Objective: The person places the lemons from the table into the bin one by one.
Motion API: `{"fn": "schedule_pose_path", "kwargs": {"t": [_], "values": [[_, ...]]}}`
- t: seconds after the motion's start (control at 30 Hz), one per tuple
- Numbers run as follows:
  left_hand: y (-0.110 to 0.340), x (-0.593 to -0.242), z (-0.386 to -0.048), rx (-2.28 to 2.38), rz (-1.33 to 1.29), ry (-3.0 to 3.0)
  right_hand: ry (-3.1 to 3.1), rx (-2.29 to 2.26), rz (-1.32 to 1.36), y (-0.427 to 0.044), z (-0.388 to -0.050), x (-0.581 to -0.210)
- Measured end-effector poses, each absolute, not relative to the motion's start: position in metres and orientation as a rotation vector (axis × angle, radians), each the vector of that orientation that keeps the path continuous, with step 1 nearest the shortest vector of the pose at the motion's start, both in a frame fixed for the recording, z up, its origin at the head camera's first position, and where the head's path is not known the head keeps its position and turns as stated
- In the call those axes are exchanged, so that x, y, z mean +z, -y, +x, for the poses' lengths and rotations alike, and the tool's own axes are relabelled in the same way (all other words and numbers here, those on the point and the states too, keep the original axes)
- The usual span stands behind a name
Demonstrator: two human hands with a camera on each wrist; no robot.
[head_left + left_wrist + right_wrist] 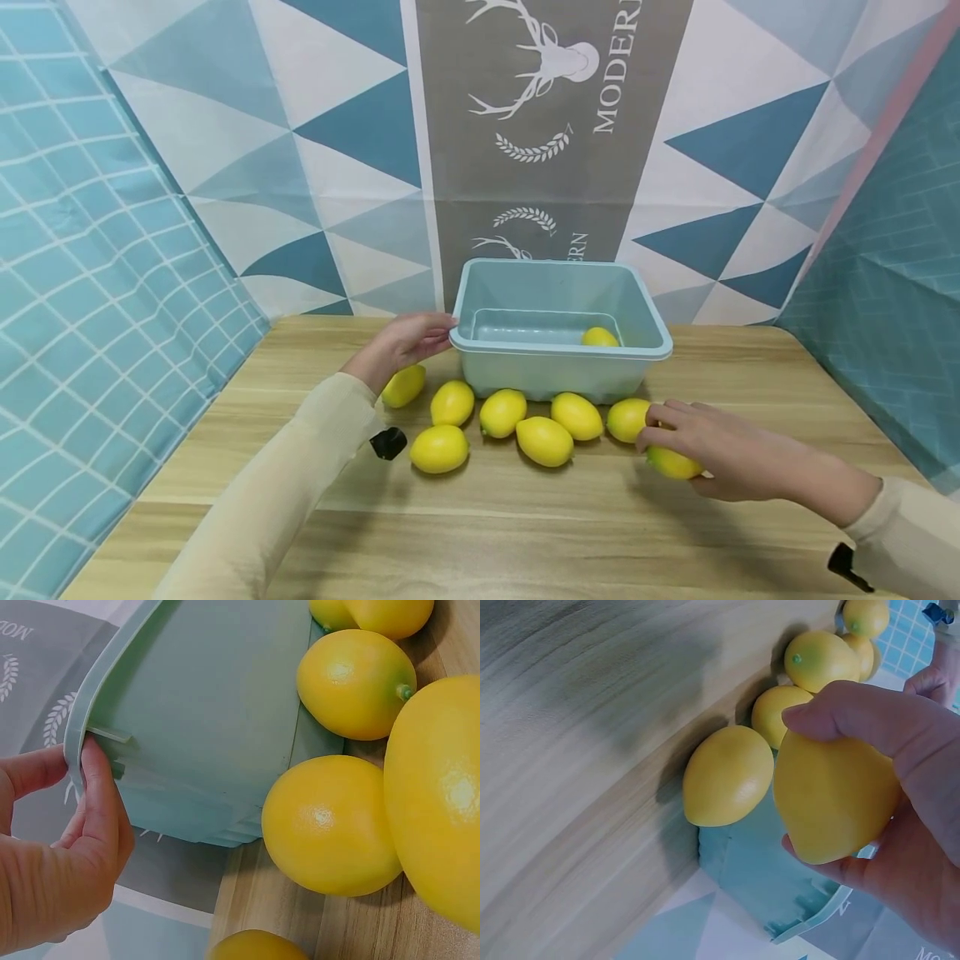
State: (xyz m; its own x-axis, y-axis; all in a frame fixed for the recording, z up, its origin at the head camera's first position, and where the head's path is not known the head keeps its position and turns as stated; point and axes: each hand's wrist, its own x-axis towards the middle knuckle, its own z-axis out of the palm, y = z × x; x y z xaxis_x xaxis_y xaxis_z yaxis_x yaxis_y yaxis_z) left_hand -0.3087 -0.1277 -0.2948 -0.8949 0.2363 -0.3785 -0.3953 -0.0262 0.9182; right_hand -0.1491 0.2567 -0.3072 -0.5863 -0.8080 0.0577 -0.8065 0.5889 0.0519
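A light blue plastic basin (555,373) stands on the wooden table, with one lemon (600,337) inside at its right. My left hand (405,343) pinches the basin's left rim between thumb and fingers; the left wrist view shows the fingertips tucked under the rim (78,724). In my right hand (738,450) is a lemon (836,796), gripped between thumb and fingers to the right of the basin's front. Beside it lies another lemon (627,419) on the table. Several more lemons, among them one at the front (544,442), lie along the basin's front side.
One lemon (405,386) sits partly behind the left wrist. The patterned cloth wall (360,167) rises behind the basin. Tiled-pattern cloth (97,275) borders the left side and teal cloth (885,333) the right. The wooden table (525,533) extends in front of the lemons.
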Motion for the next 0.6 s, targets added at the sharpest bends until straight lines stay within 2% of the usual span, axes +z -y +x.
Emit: {"fn": "schedule_pose_path", "kwargs": {"t": [0.6], "values": [[0.125,-0.288,-0.311,1.937,-0.292,-1.759,2.720,-0.048,1.390,-0.256,-0.158,-0.284]]}}
